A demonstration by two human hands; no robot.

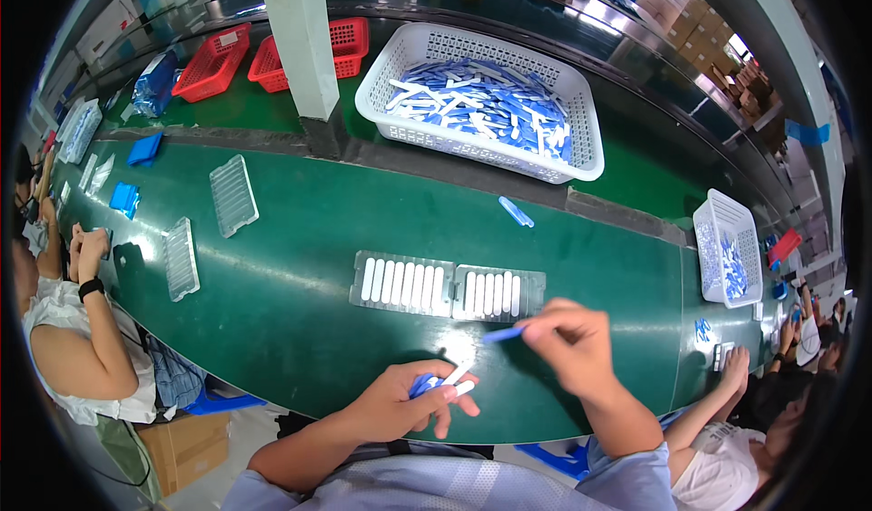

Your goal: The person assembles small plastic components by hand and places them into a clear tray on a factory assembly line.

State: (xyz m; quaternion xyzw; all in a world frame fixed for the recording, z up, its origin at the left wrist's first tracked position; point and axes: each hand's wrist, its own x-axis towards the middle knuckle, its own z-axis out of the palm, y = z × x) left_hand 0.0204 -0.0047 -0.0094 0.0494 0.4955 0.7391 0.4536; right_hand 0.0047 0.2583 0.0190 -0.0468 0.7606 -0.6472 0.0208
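My left hand [410,400] is closed around several slim sticks, some white and some blue [423,384], near the table's front edge. A single blue stick [502,335] is pinched between the thumb and fingers of my right hand [568,334], its tip pointing left. Just beyond my hands lie two clear plastic trays, side by side. White sticks stand in rows in the slots of the left tray [402,283] and of the right tray [500,292]. The right tray's far right end shows no stick. The exact kind of the sticks is too small to tell.
A large white basket [480,147] full of blue and white sticks stands behind the trays, next to a pillar [302,48]. A few loose blue sticks [516,211] lie before it. Empty clear trays [234,196] lie left. Co-workers sit at both sides; another white basket [729,248] stands right.
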